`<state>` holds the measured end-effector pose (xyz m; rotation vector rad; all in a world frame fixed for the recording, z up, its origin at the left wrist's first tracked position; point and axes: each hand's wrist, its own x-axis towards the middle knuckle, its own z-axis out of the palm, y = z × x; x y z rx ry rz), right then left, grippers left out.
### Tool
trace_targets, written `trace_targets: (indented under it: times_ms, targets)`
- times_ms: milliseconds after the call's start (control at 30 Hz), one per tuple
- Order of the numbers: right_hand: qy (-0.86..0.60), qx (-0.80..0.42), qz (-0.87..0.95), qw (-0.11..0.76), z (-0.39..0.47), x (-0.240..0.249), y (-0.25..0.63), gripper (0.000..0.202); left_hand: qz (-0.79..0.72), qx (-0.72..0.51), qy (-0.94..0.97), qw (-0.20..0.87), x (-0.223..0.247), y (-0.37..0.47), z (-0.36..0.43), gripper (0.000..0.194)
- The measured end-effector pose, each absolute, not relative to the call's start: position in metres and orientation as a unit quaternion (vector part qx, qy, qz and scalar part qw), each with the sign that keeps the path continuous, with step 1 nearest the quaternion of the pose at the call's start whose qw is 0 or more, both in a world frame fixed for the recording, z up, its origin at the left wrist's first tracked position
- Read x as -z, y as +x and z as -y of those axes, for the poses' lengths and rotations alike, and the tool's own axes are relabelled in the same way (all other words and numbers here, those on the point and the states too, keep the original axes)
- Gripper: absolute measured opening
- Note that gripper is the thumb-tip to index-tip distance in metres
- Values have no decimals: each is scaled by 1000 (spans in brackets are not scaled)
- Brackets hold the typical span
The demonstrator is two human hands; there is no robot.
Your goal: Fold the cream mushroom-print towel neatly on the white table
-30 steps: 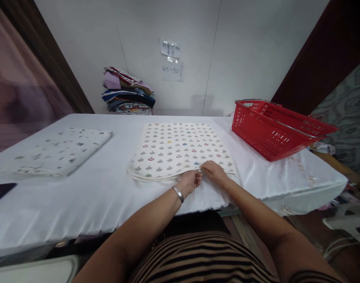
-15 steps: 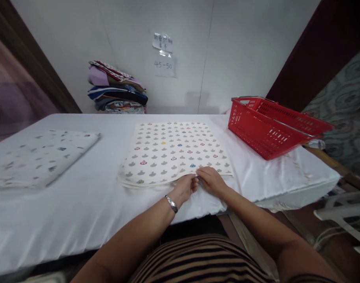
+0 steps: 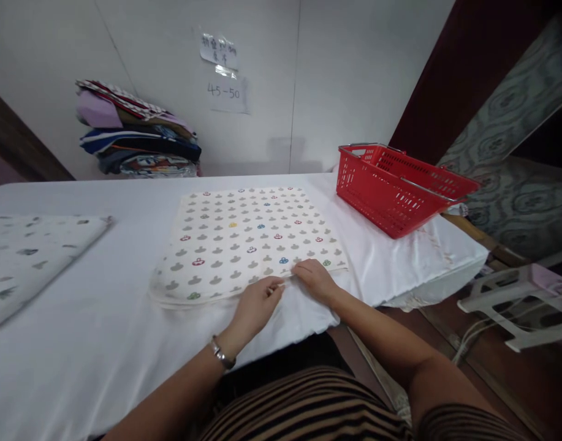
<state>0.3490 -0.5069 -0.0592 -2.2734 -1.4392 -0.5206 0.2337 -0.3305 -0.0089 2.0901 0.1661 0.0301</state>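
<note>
A cream cloth [image 3: 244,236] printed with grey and coloured mushroom-like shapes lies folded flat on the white-covered table [image 3: 124,349]. At its near edge, right of the middle, my right hand [image 3: 314,280] has its fingers pressed together on the hem. Just left of it, my left hand [image 3: 257,300], with a silver band at the wrist, pinches the same edge between thumb and fingers. A small gap separates the two hands. The cloth's near left corner is rounded and shows layers.
A second patterned cloth [image 3: 37,257] lies at the left. Folded fabrics [image 3: 138,135] are stacked by the wall at the back left. A red basket [image 3: 395,190] stands at the table's right. A white plastic stool [image 3: 520,306] is beyond the right edge.
The view has turned right, so things appear further left. My left hand has moved left along the cloth's near edge, away from my right hand.
</note>
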Motion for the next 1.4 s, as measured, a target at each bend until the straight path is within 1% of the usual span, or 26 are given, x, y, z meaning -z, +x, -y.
trace_targets:
  times_ms: [67,100,133,200,267,467,633,767,967,1167,1400]
  targets:
    - [-818,180,514,187,507,60,349,23,5,-127,946,299,14,229,312,21]
    - [-820,176,513,182,508,60,349,24,35,-158,962,220,18,229,303,22]
    - [-824,171,511,178,508,60,349,24,59,-170,970,165,21,228,296,22]
    - [-832,160,501,173,508,59,349,26,94,-165,975,113,28,230,285,22]
    - [-841,148,489,178,508,57,348,27,108,-157,976,101,34,233,281,23]
    - [-861,106,440,230,510,53,349,25,124,-150,977,84,37,243,287,27]
    - [-863,84,437,240,510,43,349,24,122,-148,979,74,34,244,291,31]
    - [-866,71,432,240,510,34,350,24,133,-152,977,66,36,245,289,31]
    - [-867,31,443,226,510,33,357,27,118,-135,980,90,40,251,281,28]
    - [-875,-9,437,211,510,27,357,28,118,-116,985,47,37,250,281,24]
    - [-874,-2,440,207,510,33,360,27,171,-163,971,40,37,249,283,23]
